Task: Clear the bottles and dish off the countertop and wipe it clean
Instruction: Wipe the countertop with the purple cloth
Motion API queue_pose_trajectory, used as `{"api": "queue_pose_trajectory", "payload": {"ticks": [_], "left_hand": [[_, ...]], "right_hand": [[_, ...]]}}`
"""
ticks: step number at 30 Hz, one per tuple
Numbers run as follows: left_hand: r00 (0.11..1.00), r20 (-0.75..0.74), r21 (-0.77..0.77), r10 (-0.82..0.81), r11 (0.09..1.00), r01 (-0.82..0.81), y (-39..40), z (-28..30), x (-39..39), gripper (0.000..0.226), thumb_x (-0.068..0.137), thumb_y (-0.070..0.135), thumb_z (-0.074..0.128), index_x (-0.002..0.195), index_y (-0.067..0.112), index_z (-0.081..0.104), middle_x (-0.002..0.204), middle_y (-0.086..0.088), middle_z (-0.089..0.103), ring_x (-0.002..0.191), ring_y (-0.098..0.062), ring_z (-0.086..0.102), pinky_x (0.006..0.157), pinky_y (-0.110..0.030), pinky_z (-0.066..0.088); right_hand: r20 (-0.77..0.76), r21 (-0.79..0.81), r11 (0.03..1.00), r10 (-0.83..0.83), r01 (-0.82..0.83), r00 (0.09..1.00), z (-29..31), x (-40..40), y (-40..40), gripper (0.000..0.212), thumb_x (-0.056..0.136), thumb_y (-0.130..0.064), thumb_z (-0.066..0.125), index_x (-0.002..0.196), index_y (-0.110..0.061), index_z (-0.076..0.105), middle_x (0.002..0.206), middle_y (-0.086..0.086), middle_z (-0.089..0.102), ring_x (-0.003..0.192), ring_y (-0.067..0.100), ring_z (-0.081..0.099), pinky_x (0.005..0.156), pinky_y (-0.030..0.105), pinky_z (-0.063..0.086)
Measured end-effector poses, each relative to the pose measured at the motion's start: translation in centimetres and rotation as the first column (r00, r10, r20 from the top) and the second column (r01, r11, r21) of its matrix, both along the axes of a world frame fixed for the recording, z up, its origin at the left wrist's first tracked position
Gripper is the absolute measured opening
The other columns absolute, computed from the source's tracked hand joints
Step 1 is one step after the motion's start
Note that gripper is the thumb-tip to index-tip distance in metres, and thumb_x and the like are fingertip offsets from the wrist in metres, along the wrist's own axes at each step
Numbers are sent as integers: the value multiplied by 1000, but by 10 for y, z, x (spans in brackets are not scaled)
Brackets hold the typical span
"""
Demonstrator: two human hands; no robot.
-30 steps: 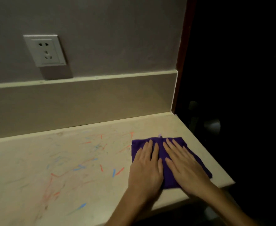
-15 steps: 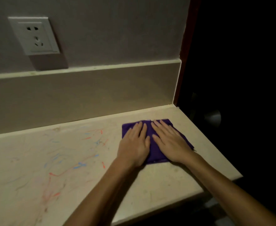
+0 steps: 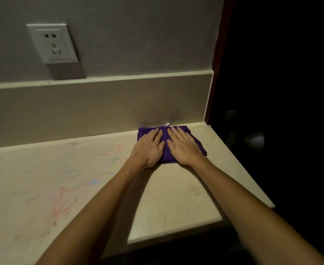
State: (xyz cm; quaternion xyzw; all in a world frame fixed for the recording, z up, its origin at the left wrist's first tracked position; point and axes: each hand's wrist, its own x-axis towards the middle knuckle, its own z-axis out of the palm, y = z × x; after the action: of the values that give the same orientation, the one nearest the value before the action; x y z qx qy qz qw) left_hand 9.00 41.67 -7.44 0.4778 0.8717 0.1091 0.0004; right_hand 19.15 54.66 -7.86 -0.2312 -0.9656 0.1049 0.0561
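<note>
The fingers (image 3: 158, 133) of both hands lie flat and slightly spread, pressed down on the purple cloth (image 3: 166, 148) rather than curled around it; nothing is gripped, only pinned under the palms. In the head view, the one view here, the left hand (image 3: 149, 148) and right hand (image 3: 184, 148) sit side by side on the cloth, which now reaches the back of the desk (image 3: 186, 188), its far edge touching the foot of the backsplash (image 3: 99, 108) near the right corner. A second ago the cloth lay close to the front edge; half a second ago it was midway; so the hands have pushed it straight back in one long stroke, with the arms now stretched out. The strip behind the cloth, on the right, looks plain, though the dim light makes that hard to judge. No bottles or dish are in view, so the clearing seems done. To the left, red and blue marks (image 3: 92, 181) cross the surface, well apart from the cloth, below the wall socket (image 3: 52, 44). I judge the wiping only partly done, with the marked left area yet to be covered.
</note>
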Motion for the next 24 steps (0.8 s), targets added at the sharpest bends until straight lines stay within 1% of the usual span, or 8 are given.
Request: {"api": "queue_pose_trajectory", "payload": {"ticks": [7, 10, 13, 15, 17, 19, 22, 24], "left_hand": [[993, -38, 91, 115, 990, -111, -123, -19, 126, 65, 106, 44, 12, 163, 18, 30, 170, -2, 28, 157, -14, 25, 129, -37, 20], [992, -54, 112, 117, 987, -111, -162, -27, 161, 62, 105, 43, 21, 160, 20, 38, 167, 1, 35, 154, -10, 31, 126, -33, 23], [986, -127, 136, 106, 987, -88, -169, -28, 163, 57, 102, 40, 37, 150, 14, 54, 156, -3, 51, 143, -14, 50, 116, -33, 29], [989, -123, 138, 86, 988, -69, -165, -26, 154, 58, 103, 41, 36, 151, 15, 53, 158, -2, 49, 145, -13, 47, 117, -32, 27], [994, -78, 118, 76, 991, -67, -152, -20, 137, 65, 104, 47, 20, 160, 18, 38, 167, 1, 34, 154, -10, 32, 126, -28, 16], [996, -20, 73, 85, 994, -84, -133, -12, 105, 78, 98, 54, 0, 165, 21, 21, 173, 3, 16, 159, -10, 15, 129, -26, 4], [992, -34, 53, 120, 992, -118, -97, -8, 39, 87, 92, 56, -5, 165, 18, 24, 172, -1, 21, 158, -17, 21, 127, -30, 10], [993, -25, 21, 118, 993, -117, -82, -9, -4, 78, 100, 54, 5, 164, 15, 27, 171, -4, 24, 157, -18, 24, 127, -33, 14]], "right_hand": [[-30, -55, 993, 107, -108, 994, -2, 116, -113, 58, 108, -44, 10, 164, -31, 2, 172, -13, -3, 157, 5, -8, 129, 37, -3], [-2, -105, 983, 153, -153, 988, 4, 152, -148, 67, 97, -52, -5, 162, -36, -5, 169, -18, -12, 154, -1, -17, 125, 29, -14], [27, -105, 981, 165, -162, 986, 8, 159, -155, 76, 85, -59, -21, 159, -40, -14, 167, -21, -21, 151, -3, -24, 126, 28, -14], [43, -112, 980, 171, -166, 984, 9, 150, -148, 81, 83, -64, -28, 160, -40, -13, 167, -22, -21, 151, -4, -23, 126, 29, -12], [28, -98, 979, 180, -177, 983, 8, 129, -131, 79, 88, -61, -20, 162, -37, -8, 168, -21, -16, 153, -3, -19, 129, 32, -7], [6, -92, 979, 185, -183, 983, 4, 94, -110, 65, 103, -57, 0, 164, -35, -1, 171, -18, -7, 155, 0, -12, 130, 36, 0], [-6, -74, 979, 189, -189, 982, 0, 28, -78, 60, 110, -49, 14, 165, -27, 7, 173, -11, 2, 158, 7, -4, 130, 40, 4], [-2, -58, 981, 184, -184, 983, -1, -12, -66, 60, 110, -47, 14, 165, -25, 9, 173, -7, 4, 159, 11, -1, 130, 42, 4]]}}
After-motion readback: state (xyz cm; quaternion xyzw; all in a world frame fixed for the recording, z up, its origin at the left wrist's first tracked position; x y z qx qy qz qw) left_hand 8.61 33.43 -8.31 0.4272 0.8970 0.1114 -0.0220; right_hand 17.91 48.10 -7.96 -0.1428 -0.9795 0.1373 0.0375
